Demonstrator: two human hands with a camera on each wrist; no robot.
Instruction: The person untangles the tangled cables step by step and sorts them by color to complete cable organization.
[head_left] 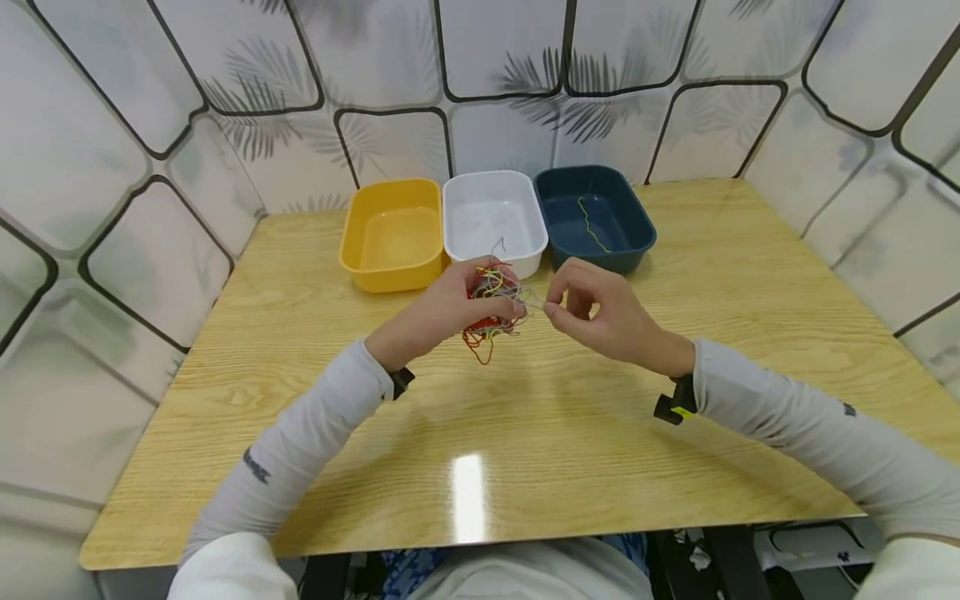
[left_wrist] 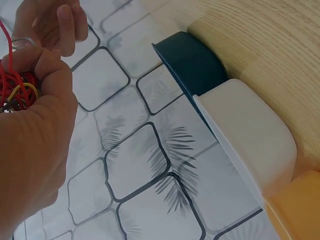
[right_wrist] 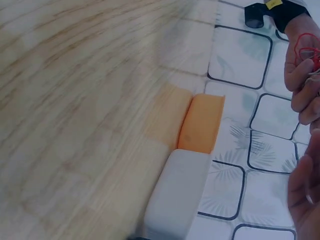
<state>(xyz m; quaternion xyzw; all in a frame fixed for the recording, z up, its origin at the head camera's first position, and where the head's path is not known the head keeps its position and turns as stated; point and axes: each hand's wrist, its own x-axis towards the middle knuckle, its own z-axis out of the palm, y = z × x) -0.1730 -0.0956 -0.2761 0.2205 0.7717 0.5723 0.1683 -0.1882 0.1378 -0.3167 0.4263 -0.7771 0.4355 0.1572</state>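
A tangled bundle of thin red, yellow and grey strings (head_left: 491, 285) is gripped in my left hand (head_left: 442, 308), with red loops hanging below the fingers. To its right, my right hand (head_left: 618, 321) pinches a pale grey strand (head_left: 534, 303) between thumb and forefinger; the strand stretches across the short gap from the bundle. Both hands are held above the table, in front of the bins. In the left wrist view, red and yellow strings (left_wrist: 20, 90) show inside the left hand's grip. Only part of the right hand (right_wrist: 306, 192) appears at the right edge of its own wrist view.
Side by side at the table's back stand a yellow bin (head_left: 397, 280), a white bin (head_left: 531, 263) and a dark blue bin (head_left: 639, 250). One yellow-green string (head_left: 587, 223) lies in the dark blue bin. Behind the wooden table (head_left: 360, 475) hangs a patterned curtain (head_left: 390, 75).
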